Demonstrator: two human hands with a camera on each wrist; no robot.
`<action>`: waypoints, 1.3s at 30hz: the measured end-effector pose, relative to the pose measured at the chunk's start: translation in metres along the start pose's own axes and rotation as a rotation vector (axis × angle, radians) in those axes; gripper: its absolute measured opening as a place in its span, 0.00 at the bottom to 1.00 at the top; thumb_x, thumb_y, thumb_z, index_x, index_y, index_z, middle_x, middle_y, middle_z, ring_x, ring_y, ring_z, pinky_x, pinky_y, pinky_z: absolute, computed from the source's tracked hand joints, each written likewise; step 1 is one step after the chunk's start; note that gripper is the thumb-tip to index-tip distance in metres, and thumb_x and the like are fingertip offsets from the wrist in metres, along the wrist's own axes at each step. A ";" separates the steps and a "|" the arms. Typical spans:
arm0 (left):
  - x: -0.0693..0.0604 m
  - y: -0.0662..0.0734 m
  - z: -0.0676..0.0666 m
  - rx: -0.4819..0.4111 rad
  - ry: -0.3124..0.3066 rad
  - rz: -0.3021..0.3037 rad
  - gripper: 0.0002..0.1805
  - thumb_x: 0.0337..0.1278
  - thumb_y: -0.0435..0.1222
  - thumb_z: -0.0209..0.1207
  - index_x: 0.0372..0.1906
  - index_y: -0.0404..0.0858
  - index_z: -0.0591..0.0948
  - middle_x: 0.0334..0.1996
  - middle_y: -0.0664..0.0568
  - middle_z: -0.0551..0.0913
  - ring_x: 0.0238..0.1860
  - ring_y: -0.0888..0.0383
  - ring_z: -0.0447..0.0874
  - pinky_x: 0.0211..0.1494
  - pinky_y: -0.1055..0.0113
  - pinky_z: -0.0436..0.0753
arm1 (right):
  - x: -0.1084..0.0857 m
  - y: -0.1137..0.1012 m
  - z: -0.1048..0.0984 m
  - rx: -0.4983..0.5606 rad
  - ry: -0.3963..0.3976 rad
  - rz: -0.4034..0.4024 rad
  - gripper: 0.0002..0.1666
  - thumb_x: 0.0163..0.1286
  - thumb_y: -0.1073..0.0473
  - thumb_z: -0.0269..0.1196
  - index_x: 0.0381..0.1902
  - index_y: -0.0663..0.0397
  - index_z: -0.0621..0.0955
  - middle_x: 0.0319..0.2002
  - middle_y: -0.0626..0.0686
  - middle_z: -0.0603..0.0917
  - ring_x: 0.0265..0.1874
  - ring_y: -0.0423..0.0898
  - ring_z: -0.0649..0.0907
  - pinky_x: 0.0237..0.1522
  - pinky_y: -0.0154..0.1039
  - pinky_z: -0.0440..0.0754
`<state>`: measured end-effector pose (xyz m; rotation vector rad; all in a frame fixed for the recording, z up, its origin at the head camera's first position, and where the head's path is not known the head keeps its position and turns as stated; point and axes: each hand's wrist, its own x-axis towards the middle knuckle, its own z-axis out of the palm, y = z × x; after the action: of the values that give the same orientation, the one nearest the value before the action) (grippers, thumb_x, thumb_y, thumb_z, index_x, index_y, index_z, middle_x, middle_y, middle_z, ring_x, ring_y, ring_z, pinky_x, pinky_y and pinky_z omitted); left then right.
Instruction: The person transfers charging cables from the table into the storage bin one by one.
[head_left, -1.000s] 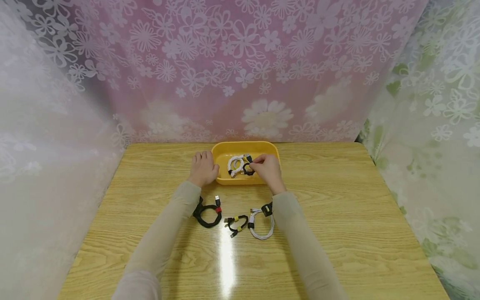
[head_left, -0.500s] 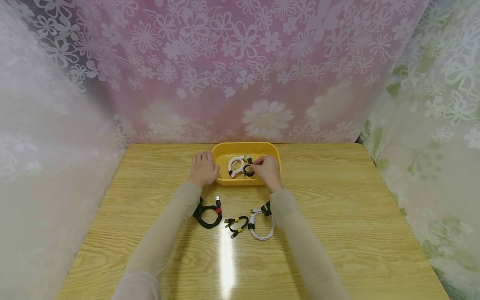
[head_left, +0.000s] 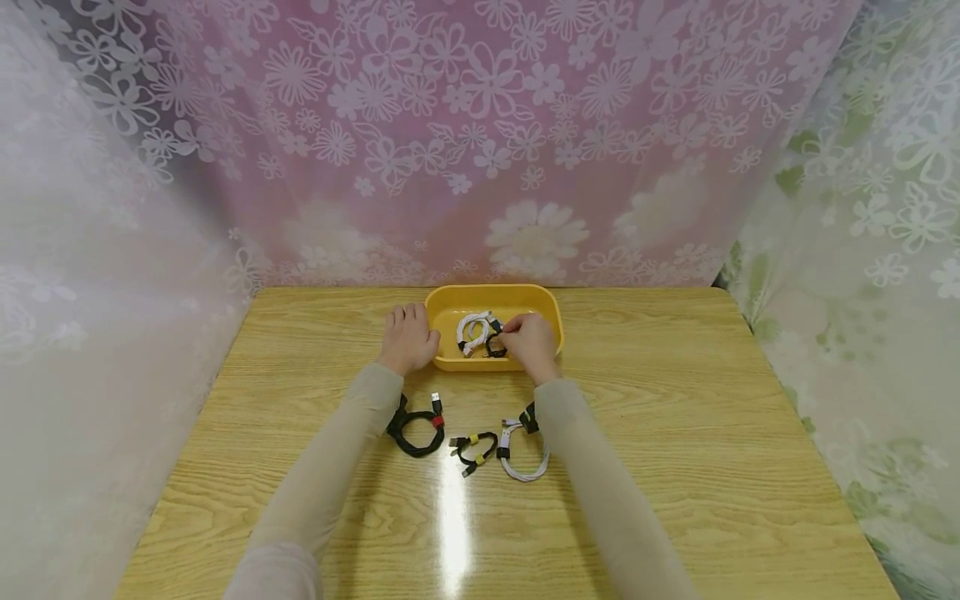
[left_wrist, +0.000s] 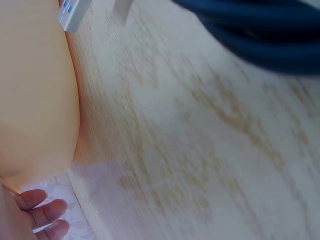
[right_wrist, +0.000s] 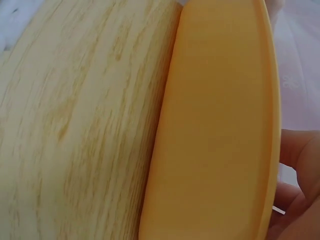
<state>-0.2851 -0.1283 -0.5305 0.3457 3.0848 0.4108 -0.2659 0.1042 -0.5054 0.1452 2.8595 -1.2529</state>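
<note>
A yellow tray [head_left: 525, 365] stands at the table's back edge. Inside it lie a coiled white cable [head_left: 462, 327] and, to its right, a small black cable [head_left: 492, 350]. My right hand [head_left: 531, 340] reaches in over the front rim and pinches the small black cable between thumb and fingertips; in the right wrist view its fingers show past the rim, their tips partly hidden. At the tray's left end, my left hand [head_left: 407, 340] rests with its thumb over the rim and its other fingers extended outside; the left wrist view shows those fingers relaxed.
Nearer on the wooden table [head_left: 675, 467] lie a coiled black USB cable [head_left: 420, 450] with a red tie, a short black cable [head_left: 486, 435] with yellow ties, and a white coiled cable [head_left: 523, 477], partly under the right sleeve. Flowered curtains [head_left: 480, 150] enclose the table.
My right hand and forearm have shifted slightly left, and the small black cable has turned a little at the fingertips. The left hand stays at the tray's end.
</note>
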 end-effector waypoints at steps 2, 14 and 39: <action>0.000 0.000 0.000 0.001 0.002 0.002 0.15 0.71 0.41 0.41 0.48 0.32 0.66 0.44 0.39 0.67 0.48 0.40 0.61 0.54 0.50 0.60 | 0.001 0.001 0.001 -0.011 -0.005 0.002 0.03 0.61 0.59 0.69 0.31 0.53 0.86 0.32 0.52 0.85 0.26 0.49 0.81 0.29 0.43 0.78; 0.001 -0.001 0.004 -0.001 0.021 0.022 0.14 0.70 0.41 0.41 0.46 0.32 0.66 0.43 0.39 0.67 0.47 0.40 0.61 0.55 0.49 0.61 | 0.006 0.002 0.005 -0.046 -0.021 -0.008 0.03 0.62 0.60 0.69 0.33 0.51 0.88 0.36 0.52 0.87 0.31 0.49 0.83 0.34 0.46 0.79; -0.001 0.001 0.000 -0.009 0.036 0.009 0.14 0.68 0.39 0.43 0.46 0.31 0.67 0.44 0.38 0.69 0.50 0.38 0.63 0.56 0.48 0.61 | 0.010 0.005 0.007 -0.047 -0.069 -0.017 0.03 0.62 0.68 0.65 0.32 0.59 0.86 0.33 0.57 0.85 0.31 0.53 0.83 0.35 0.46 0.81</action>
<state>-0.2836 -0.1272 -0.5299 0.3555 3.1160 0.4360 -0.2756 0.1036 -0.5143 0.0749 2.8347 -1.1684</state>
